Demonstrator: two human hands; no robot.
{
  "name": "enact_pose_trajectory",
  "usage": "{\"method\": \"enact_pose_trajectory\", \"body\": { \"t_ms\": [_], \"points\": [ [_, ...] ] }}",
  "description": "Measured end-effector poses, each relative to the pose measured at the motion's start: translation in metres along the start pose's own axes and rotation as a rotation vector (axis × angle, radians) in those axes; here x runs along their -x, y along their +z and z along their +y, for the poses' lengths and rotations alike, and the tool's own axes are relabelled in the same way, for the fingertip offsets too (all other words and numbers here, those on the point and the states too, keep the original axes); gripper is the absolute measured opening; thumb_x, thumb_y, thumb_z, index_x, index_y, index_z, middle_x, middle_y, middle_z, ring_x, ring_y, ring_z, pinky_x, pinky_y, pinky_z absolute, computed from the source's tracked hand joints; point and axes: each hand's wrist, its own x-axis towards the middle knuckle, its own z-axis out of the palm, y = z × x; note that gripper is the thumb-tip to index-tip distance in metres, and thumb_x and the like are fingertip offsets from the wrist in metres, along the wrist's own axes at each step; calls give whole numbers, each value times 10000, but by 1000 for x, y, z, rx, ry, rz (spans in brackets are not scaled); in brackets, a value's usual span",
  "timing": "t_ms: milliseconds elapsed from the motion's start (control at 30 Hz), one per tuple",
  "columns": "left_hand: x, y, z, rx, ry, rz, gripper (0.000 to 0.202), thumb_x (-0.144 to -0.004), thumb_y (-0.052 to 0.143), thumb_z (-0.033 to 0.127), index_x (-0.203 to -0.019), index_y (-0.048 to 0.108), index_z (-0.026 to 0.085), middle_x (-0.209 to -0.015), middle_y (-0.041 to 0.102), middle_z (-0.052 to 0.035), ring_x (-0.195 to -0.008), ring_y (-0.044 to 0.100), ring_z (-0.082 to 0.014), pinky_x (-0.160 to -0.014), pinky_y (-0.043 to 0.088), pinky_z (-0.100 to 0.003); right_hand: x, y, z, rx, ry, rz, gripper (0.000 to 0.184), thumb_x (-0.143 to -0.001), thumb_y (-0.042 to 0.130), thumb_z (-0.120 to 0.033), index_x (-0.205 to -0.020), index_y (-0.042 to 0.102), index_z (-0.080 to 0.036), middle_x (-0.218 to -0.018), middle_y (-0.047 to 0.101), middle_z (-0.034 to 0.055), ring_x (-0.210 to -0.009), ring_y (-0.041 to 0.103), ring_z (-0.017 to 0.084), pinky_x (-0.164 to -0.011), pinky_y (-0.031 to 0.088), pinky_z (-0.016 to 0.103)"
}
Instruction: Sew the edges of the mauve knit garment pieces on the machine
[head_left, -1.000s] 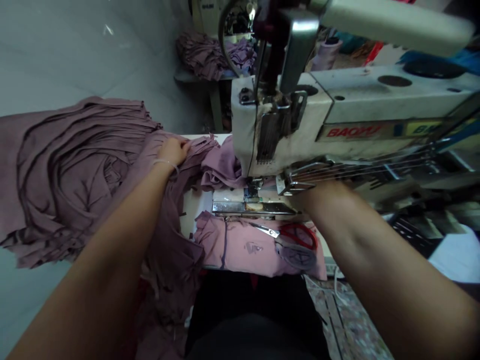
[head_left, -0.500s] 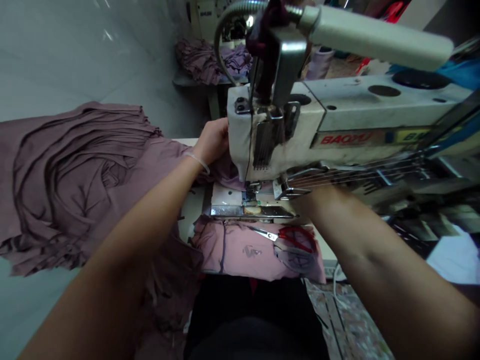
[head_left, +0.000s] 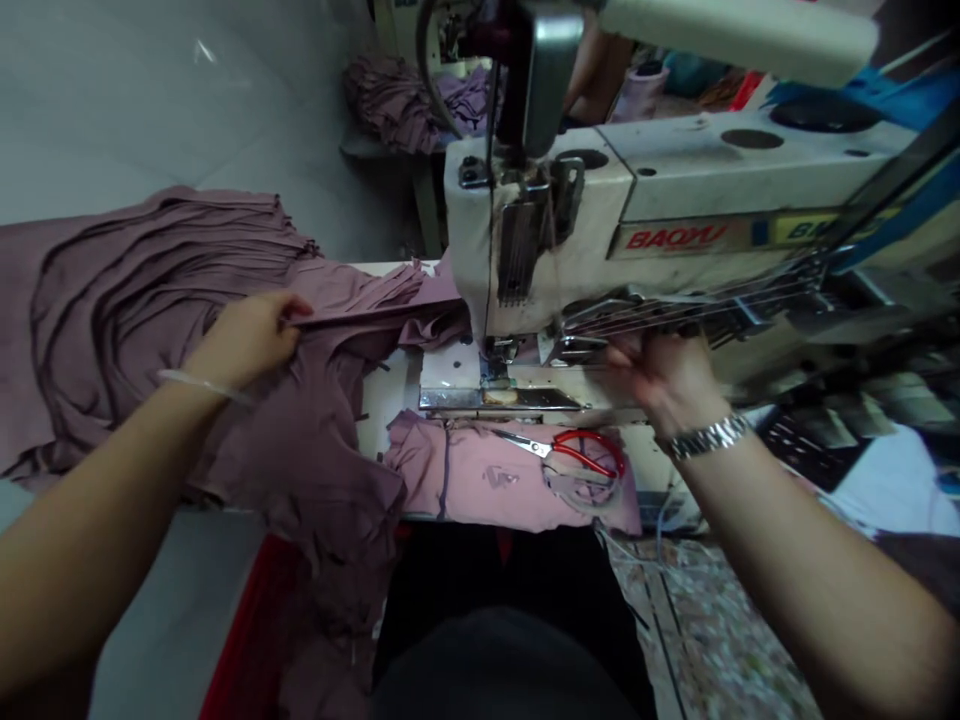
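Note:
My left hand (head_left: 259, 335) pinches the edge of a mauve fabric piece (head_left: 360, 318), drawn taut toward the sewing machine (head_left: 540, 220). The fabric's far end passes behind the machine head. A large pile of the same mauve fabric (head_left: 127, 290) lies under and left of this hand. Under the machine's arm, right of the needle area, is my right hand (head_left: 671, 370), its fingers curled. Whatever it grips is hidden and dim. Red-handled scissors (head_left: 538, 448) rest on a pink cloth pad (head_left: 480, 485) along the table's front edge.
Several threads (head_left: 690, 305) run slanting across the machine's front, close above my right hand. A pale wall (head_left: 187, 110) borders the left side. Farther back, more mauve fabric (head_left: 390, 100) is heaped on another table. A white cloth (head_left: 892, 480) lies at the right.
My left hand has moved from beside the machine head leftward onto the pile, pulling a fabric edge taut. My right hand has drawn back, bringing its wrist and watch into view.

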Motion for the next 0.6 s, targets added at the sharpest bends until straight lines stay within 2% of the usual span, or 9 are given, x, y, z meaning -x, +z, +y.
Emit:
{"method": "enact_pose_trajectory", "body": {
  "t_ms": [100, 167, 233, 300, 367, 433, 500, 533, 600],
  "points": [
    [7, -11, -7, 79, -121, 83, 261, -853, 550, 387, -970, 670, 187, -639, 553, 29, -649, 542, -142, -752, 507, -342, 41, -11, -5, -308, 119, 51, 474, -1003, 185, -364, -1175, 529, -86, -819, 658, 137, -470, 477, 107, -402, 364, 245],
    [13, -12, -7, 121, -146, 82, 316, -852, 535, 467, -924, 686, 200, -608, 549, 42, -609, 522, -127, -703, 493, -313, 73, -21, 3, -952, 439, 145, 344, -918, 441, -438, -1037, 621, -170, -721, 628, 83, -385, 347, 84, -372, 279, 271],
    [19, -13, -2, 168, -183, 48, 345, -837, 546, 519, -877, 693, 209, -548, 518, 47, -556, 507, -122, -621, 467, -293, 99, -30, 12, -1214, 644, 328, 196, -833, 569, -381, -880, 672, -221, -752, 630, 91, -477, 486, 131, -435, 350, 311],
    [26, -15, 13, 233, -214, 27, 369, -820, 583, 556, -850, 681, 202, -493, 468, 46, -530, 516, -126, -550, 427, -273, 111, -34, 14, -1257, 662, 485, 160, -812, 576, -341, -836, 697, -240, -879, 653, 120, -692, 621, 212, -554, 455, 382],
    [34, -16, 41, 302, -199, 65, 417, -808, 609, 597, -811, 653, 182, -487, 462, 43, -538, 547, -132, -519, 403, -260, 112, -30, 1, -1168, 525, 634, 163, -823, 566, -321, -856, 708, -248, -933, 656, 112, -802, 643, 242, -659, 502, 433],
    [43, -11, 79, 392, -35, 73, 440, -826, 600, 611, -800, 632, 173, -554, 547, 29, -569, 584, -135, -511, 417, -255, 105, -19, -22, -961, 252, 654, 142, -835, 588, -281, -908, 706, -250, -914, 658, 83, -806, 638, 229, -709, 521, 433],
    [53, 4, 118, 517, 344, -76, 393, -879, 567, 563, -912, 645, 179, -768, 673, -5, -681, 639, -140, -565, 479, -253, 94, -3, -46, -616, -171, 254, 216, -860, 588, -243, -1052, 686, -228, -1026, 660, 100, -941, 625, 236, -776, 529, 406],
    [57, 15, 133, 499, 569, -137, 380, -889, 576, 530, -1034, 639, 185, -948, 697, -33, -825, 660, -158, -671, 518, -267, 88, 4, -54, -441, -382, 146, 297, -872, 580, -240, -1157, 647, -190, -1113, 643, 128, -1030, 600, 247, -834, 524, 407],
    [64, 40, 153, 305, 839, -35, 441, -897, 606, 447, -1241, 563, 174, -1185, 640, -101, -1023, 623, -207, -801, 517, -318, 76, 13, -59, -95, -649, 27, 423, -896, 544, -212, -1303, 541, -96, -1294, 560, 193, -1184, 516, 284, -933, 484, 440]
  ]
}}
